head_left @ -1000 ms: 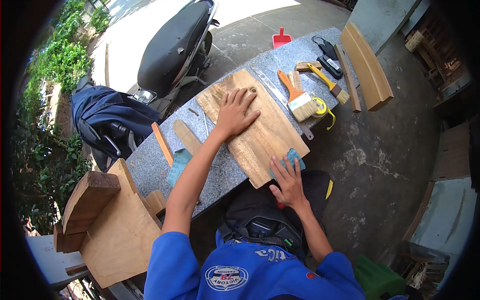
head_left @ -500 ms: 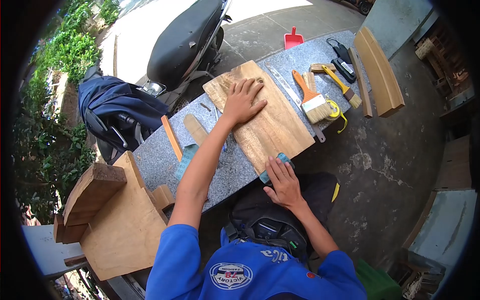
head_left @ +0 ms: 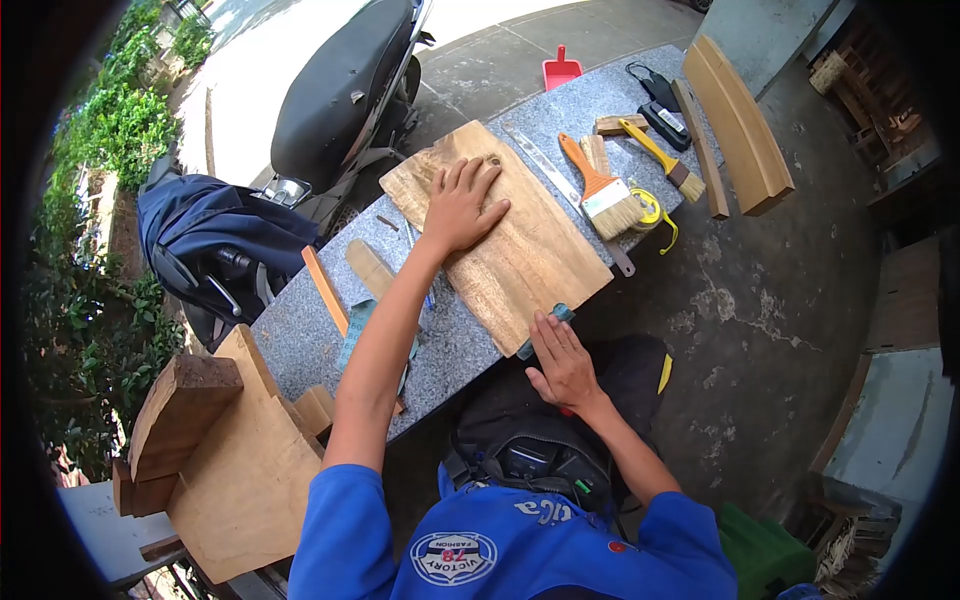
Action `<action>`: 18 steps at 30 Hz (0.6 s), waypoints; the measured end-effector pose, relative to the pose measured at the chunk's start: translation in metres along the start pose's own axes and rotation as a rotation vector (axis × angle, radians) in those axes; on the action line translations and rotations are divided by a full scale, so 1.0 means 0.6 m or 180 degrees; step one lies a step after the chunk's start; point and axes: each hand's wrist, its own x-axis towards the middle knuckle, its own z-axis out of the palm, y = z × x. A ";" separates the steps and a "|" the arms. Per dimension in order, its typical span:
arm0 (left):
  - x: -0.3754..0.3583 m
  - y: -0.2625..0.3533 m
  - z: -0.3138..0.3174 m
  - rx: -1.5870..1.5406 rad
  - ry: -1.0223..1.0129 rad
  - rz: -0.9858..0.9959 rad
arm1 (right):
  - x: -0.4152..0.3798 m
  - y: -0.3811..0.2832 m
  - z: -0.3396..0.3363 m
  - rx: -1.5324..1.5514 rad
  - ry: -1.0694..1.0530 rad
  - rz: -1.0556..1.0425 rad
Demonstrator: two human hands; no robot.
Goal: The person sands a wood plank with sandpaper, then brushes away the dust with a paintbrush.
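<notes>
A flat wooden board [head_left: 520, 235] lies on the speckled stone tabletop, its near end at the table's front edge. My left hand [head_left: 462, 208] rests open on the board's upper face, fingers spread, close to a dark knot. At the near end, my right hand [head_left: 565, 362] presses a piece of blue-green sandpaper [head_left: 563, 312] against the board's end edge. The fingers cover most of the sandpaper, so whether a block is inside it cannot be seen. Left of the board lies another blue-green sandpaper sheet [head_left: 358, 325], partly behind my left forearm.
Right of the board are a metal ruler [head_left: 545, 165], a wide paintbrush [head_left: 605, 190], a smaller brush [head_left: 665, 160] and a yellow tape measure [head_left: 648, 208]. Curved wooden pieces [head_left: 740, 125] stand at the right end. A scooter [head_left: 340, 85] is parked behind the table [head_left: 300, 340].
The whole view has shifted slightly left. My right hand and the sandpaper have tilted a little against the board's end edge. My left hand stays in place on the board.
</notes>
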 end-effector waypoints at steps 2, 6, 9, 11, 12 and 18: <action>0.002 -0.001 0.001 -0.0013 0.0011 0.0031 | 0.007 0.032 -0.005 -0.0128 0.0551 0.0583; -0.005 -0.002 0.009 0.0021 0.0091 0.0069 | 0.022 0.032 0.005 -0.0217 0.0750 0.0671; 0.000 -0.007 0.008 0.0093 0.0113 0.0104 | 0.013 0.016 -0.002 -0.0279 0.0266 0.0057; 0.001 -0.005 0.010 0.0090 0.0104 0.0113 | 0.027 0.042 -0.016 -0.0227 0.0459 0.0429; 0.001 -0.003 0.008 0.0084 0.0103 0.0096 | 0.038 0.051 -0.016 -0.0220 0.0959 0.0933; 0.001 -0.004 0.004 0.0106 0.0067 0.0104 | 0.035 0.034 -0.016 -0.0195 0.0535 0.0460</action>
